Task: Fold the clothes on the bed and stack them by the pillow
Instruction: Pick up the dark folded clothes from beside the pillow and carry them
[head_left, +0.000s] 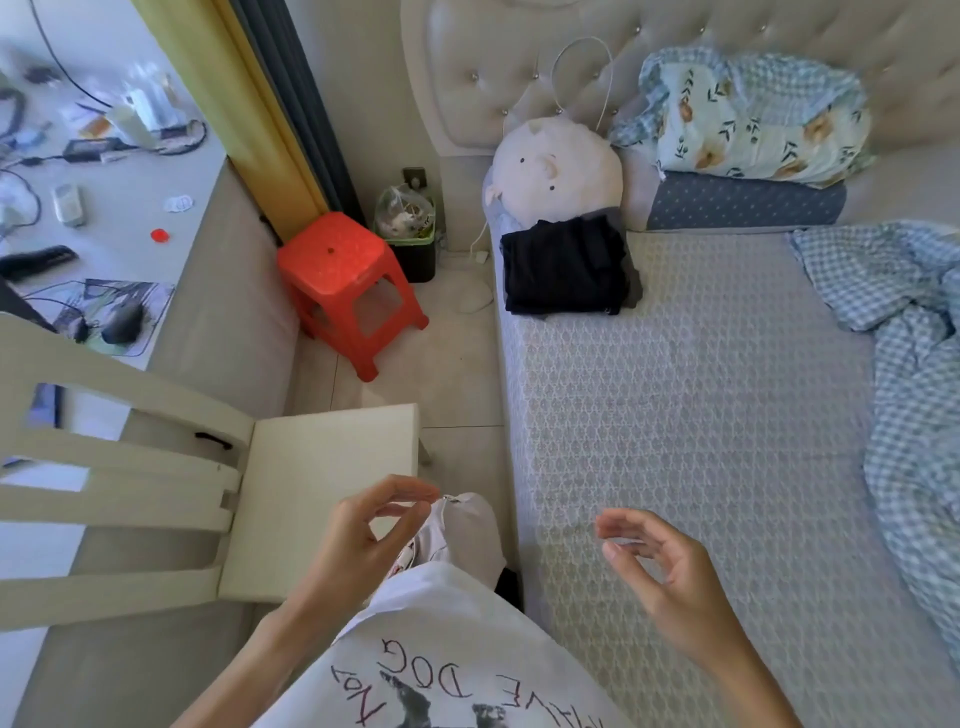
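Observation:
A stack of folded dark clothes (566, 265) lies on the grey patterned bed (691, 426) at its far left corner, against a white plush pig (556, 169) and beside a blue-grey pillow (743, 205). My left hand (363, 540) hovers over the gap between the chair and the bed, fingers loosely curled, holding nothing. My right hand (660, 566) hangs above the near edge of the bed, fingers relaxed and empty. Both hands are far from the stack.
A blue checked blanket (904, 374) is bunched along the bed's right side, and a floral quilt (748, 114) sits on the pillow. A white chair (171, 467) stands at my left. A red stool (353, 286) and a bin (410, 234) stand by the bed.

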